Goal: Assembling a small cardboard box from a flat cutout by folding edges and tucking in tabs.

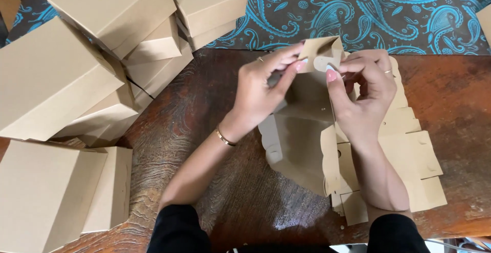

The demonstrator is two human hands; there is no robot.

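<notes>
both hands, left hand [258, 92] and right hand [364, 92], pinch the far flap of a flat brown cardboard box sheet [307, 145] on the dark wooden tabletop [204, 110], near stacked brown cardboard boxes [102, 53].

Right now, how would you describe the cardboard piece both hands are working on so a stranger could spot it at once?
Start at the dark wooden table in front of the blue paisley cloth. Right of the heap of closed tan boxes lies a stack of flat blanks. The half-folded box is the only piece with a raised corner, pinched by the left hand and the right hand.
</notes>
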